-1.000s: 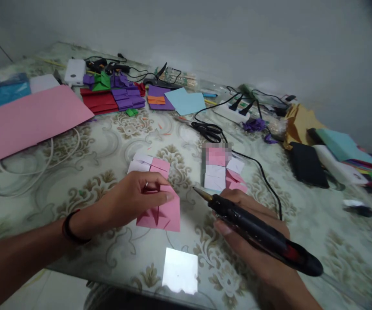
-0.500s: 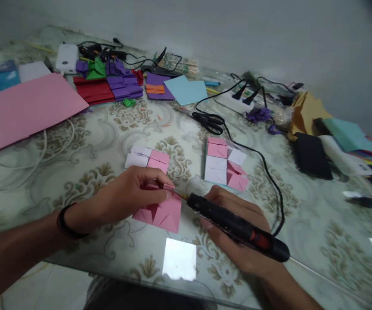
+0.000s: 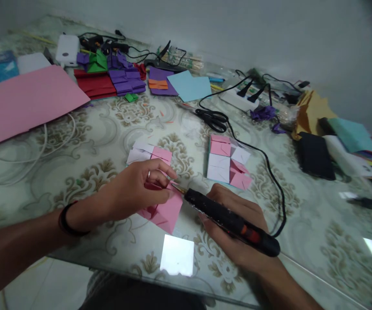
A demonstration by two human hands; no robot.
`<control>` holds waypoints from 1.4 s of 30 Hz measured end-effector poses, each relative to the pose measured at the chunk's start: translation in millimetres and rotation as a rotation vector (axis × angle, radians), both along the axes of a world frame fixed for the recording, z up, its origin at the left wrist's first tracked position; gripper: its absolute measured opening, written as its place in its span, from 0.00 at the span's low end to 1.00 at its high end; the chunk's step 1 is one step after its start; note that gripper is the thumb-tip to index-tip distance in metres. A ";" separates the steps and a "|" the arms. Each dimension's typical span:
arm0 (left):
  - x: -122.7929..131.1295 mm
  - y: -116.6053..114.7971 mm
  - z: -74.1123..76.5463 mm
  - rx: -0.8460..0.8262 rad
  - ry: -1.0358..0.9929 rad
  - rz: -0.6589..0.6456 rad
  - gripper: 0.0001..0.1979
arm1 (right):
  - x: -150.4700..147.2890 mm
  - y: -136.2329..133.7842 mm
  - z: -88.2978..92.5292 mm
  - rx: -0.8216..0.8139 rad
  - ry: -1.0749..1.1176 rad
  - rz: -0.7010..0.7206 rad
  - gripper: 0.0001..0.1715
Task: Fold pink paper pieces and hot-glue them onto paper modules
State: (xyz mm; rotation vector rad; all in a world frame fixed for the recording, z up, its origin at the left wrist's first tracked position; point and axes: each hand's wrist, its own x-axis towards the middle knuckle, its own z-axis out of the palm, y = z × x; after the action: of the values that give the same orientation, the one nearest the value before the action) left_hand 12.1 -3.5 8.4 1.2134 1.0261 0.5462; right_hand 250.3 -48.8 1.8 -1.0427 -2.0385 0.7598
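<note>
A black stick-shaped hot glue gun [image 3: 231, 221] with a red switch is held in my right hand [image 3: 237, 215], fingers wrapped round its body. Its brass nozzle touches or nearly touches the upper edge of a folded pink paper [image 3: 168, 213]; a clear glue stick sticks out behind. My left hand [image 3: 141, 183] lies over that paper, thumb and curled fingers gripping it near the nozzle, index finger raised a little. The hand hides part of the paper. Just beyond it sits a white and pink folded paper piece [image 3: 141, 150]. A similar pink and white folded panel [image 3: 218, 165] lies to the right.
Black-handled scissors [image 3: 213, 119] and the glue gun's black cord [image 3: 268, 163] lie beyond my right hand. A white power strip [image 3: 237, 101], purple folded papers [image 3: 127, 82], light blue sheets [image 3: 190, 86] and a black phone [image 3: 315, 157] stand further off. A large pink sheet [image 3: 27, 101] lies left.
My left index finger has lifted off the pink paper and the other fingers have shifted, showing a ring. The nozzle has moved slightly left over the paper. The view has shifted a little.
</note>
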 end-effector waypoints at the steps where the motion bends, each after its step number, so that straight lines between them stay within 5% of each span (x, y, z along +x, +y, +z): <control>1: 0.3 -0.3 0.7 0.009 0.008 -0.008 0.09 | 0.2 0.0 -0.3 -0.004 -0.006 -0.004 0.12; 42: -3.4 0.3 7.6 0.117 0.088 0.015 0.06 | 4.0 -1.0 0.5 0.009 -0.071 -0.078 0.15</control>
State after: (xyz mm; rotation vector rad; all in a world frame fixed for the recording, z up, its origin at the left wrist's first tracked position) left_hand 8.7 -3.2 15.9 1.3431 1.0904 0.5753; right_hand 254.3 -49.8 2.2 -1.1519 -2.0455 0.6815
